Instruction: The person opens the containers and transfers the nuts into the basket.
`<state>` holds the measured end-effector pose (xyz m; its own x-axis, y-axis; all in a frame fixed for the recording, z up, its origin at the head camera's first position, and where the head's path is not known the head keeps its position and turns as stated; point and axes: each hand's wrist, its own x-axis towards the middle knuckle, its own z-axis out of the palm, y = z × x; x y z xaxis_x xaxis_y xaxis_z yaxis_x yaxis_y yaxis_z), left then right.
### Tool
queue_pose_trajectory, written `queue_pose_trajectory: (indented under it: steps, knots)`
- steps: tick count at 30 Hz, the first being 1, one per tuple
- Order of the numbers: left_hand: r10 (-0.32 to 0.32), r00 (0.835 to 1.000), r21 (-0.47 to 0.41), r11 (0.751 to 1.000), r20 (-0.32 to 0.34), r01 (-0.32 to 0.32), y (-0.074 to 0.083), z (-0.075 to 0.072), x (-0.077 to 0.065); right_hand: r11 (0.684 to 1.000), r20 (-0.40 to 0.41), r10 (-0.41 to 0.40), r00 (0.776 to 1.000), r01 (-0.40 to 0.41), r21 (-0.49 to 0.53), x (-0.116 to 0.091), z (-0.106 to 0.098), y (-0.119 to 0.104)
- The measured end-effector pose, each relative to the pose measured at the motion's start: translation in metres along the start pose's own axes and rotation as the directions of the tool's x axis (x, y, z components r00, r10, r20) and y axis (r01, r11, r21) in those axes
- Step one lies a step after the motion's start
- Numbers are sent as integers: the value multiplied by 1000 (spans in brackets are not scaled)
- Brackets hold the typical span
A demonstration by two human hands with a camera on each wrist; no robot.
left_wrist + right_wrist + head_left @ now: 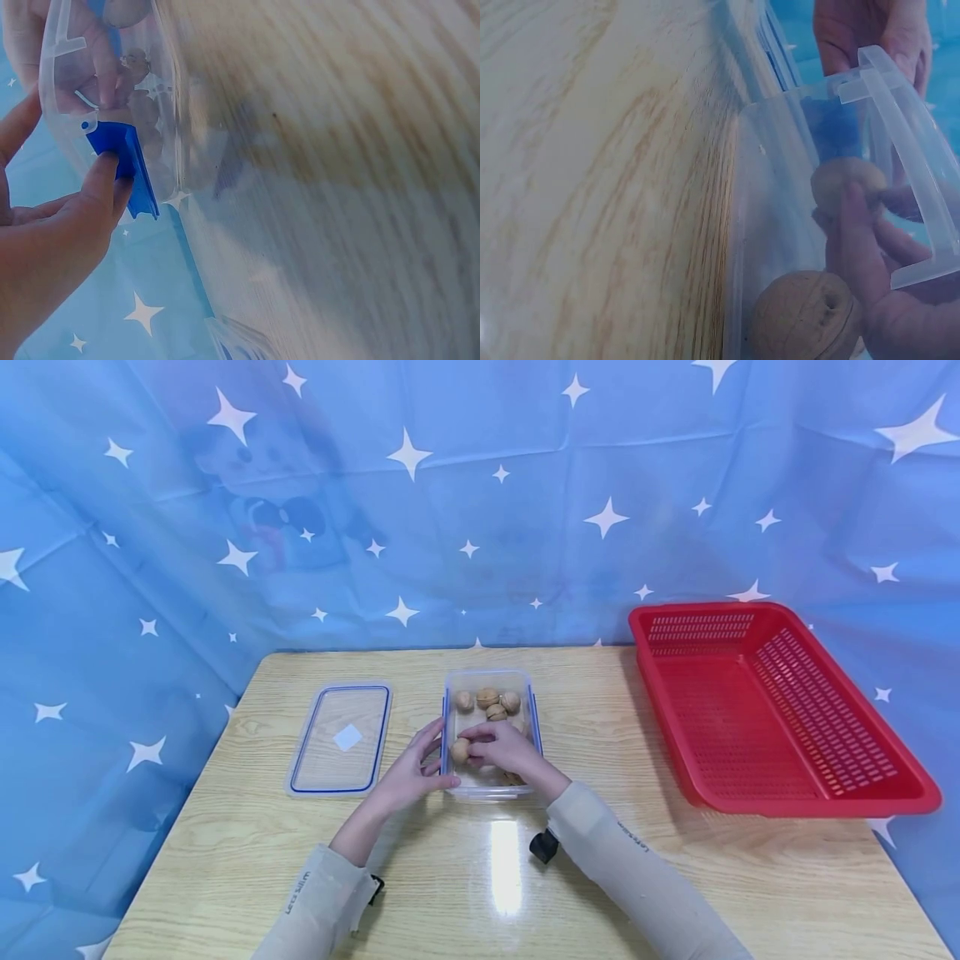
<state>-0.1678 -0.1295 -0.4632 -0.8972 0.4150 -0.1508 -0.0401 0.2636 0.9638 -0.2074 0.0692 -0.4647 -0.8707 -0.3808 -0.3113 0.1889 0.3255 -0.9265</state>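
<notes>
A clear plastic box [487, 794] with blue side clips stands on the table, several walnuts [487, 697] inside it. My right hand [501, 748] reaches down into the box and pinches a walnut [461, 751] near the left wall. In the right wrist view, thumb and fingers show through the clear wall around that walnut [844, 180], and another walnut [802, 315] lies closer to the camera. From outside, my left hand [405, 775] rests against the box's left side. Its fairly straight fingers touch the blue clip [124, 154], which hangs down in the left wrist view.
Left of the box lies its clear lid [339, 739] with a blue seal and a white square on it. A large red plastic basket [675, 727] stands at the right of the wooden table [450, 885]. A blue starry curtain [510, 552] hangs behind.
</notes>
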Motion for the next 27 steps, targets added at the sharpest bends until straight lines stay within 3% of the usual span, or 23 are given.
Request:
queue_pose_trajectory:
  steps: [6, 18, 27]
  knots:
    - [-6, 1000, 3, 1000, -2, 6, 0, 0, 0, 997, 32, -12, 999, 10, 81, 0, -1, 2]
    - [0, 1000, -24, 1000, 3, 0, -1, 0, 0, 997, 27, -19, 999, 17, 72, 2, -3, 3]
    - [9, 1000, -46, 999, 11, -9, -2, -2, 0, 989, 2, -103, 995, 102, 105, -1, -7, 0]
